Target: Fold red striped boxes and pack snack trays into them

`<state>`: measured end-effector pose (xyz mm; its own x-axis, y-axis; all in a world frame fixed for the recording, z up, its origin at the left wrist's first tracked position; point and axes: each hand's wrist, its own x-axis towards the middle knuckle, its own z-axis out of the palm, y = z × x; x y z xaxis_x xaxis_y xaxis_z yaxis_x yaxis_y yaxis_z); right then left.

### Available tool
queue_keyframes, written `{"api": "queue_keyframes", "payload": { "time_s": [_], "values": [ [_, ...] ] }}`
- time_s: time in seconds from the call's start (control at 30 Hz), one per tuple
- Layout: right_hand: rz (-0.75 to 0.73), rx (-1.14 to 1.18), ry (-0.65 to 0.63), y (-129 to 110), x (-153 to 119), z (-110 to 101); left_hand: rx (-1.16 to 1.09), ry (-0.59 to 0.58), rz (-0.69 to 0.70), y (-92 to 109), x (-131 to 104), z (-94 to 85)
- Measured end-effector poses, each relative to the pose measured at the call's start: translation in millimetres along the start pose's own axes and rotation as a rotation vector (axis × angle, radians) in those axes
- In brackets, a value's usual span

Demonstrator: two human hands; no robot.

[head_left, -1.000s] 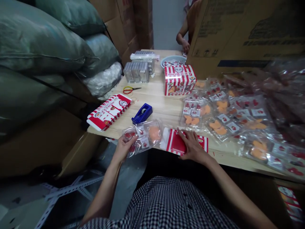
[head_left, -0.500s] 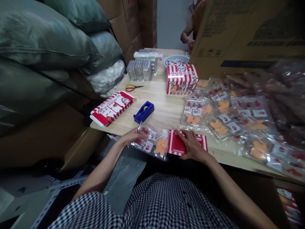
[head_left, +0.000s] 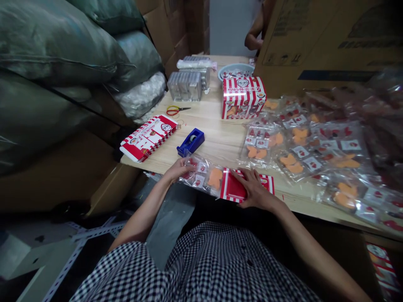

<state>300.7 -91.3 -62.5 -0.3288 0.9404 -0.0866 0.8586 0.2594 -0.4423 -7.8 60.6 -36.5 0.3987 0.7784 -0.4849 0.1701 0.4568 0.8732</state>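
Observation:
My left hand (head_left: pixel 180 169) is closed, pinching the left end of a clear plastic bag (head_left: pixel 201 175) of toy pieces. Red pieces, small white printed cards and an orange piece show through the film. The bag's right end meets the left end of a flat red-and-white carton (head_left: pixel 232 186); part of it seems to be inside the carton. Across the carton lies my right hand (head_left: pixel 254 188), fingers spread on top and thumb at the near edge, gripping it at the table edge. A blue tape dispenser (head_left: pixel 190 142) sits just beyond my left hand.
Flattened cartons (head_left: pixel 149 136) are stacked at left, with scissors (head_left: pixel 178 110) behind them. An assembled carton (head_left: pixel 243 97), clear plastic cases (head_left: pixel 185 86) and a blue basin (head_left: pixel 222 73) stand farther back. Several filled bags (head_left: pixel 296 161) cover the right side. Another person's arm (head_left: pixel 255 35) shows beyond a cardboard box (head_left: pixel 283 79).
My left hand has moved slightly right with the bag, and its right end now overlaps the carton's left end more closely. My right hand stays on the carton. The view has shifted slightly.

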Motion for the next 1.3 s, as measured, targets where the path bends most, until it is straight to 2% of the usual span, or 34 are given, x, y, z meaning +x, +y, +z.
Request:
{"api": "queue_keyframes", "payload": {
  "time_s": [0.27, 0.5, 0.63, 0.73, 0.8, 0.87, 1.0, 1.1, 1.17, 1.3],
  "values": [
    [0.028, -0.024, 0.049, -6, 4, 3, -0.069, 0.019, -0.004, -20, 4, 21.7],
    [0.007, -0.036, 0.085, -5, 2, 8, -0.127, 0.058, 0.029, -35, -14, 59.8],
    [-0.007, 0.007, 0.087, -9, -2, 4, -0.130, 0.039, 0.027, -36, -21, 64.4],
    [-0.028, 0.050, 0.079, -19, -1, -2, -0.110, 0.013, 0.052, -31, -23, 64.5],
    [-0.028, 0.044, 0.099, -27, 1, -2, -0.055, 0.027, 0.114, -26, -26, 66.1],
    [-0.008, 0.023, 0.138, -32, 3, 1, 0.052, 0.101, 0.215, -19, -32, 66.0],
    [0.035, 0.044, 0.225, -36, 4, 10, 0.268, 0.352, 0.404, 4, -49, 53.8],
    [0.051, 0.047, 0.322, -43, 4, 7, 0.350, 0.384, 0.467, 19, -64, 49.6],
    [0.049, 0.043, 0.387, -52, 5, 0, 0.355, 0.369, 0.532, 27, -73, 59.2],
    [0.058, 0.073, 0.544, -70, 7, -13, 0.359, 0.249, 0.684, 40, -85, 99.1]
  ]
}}
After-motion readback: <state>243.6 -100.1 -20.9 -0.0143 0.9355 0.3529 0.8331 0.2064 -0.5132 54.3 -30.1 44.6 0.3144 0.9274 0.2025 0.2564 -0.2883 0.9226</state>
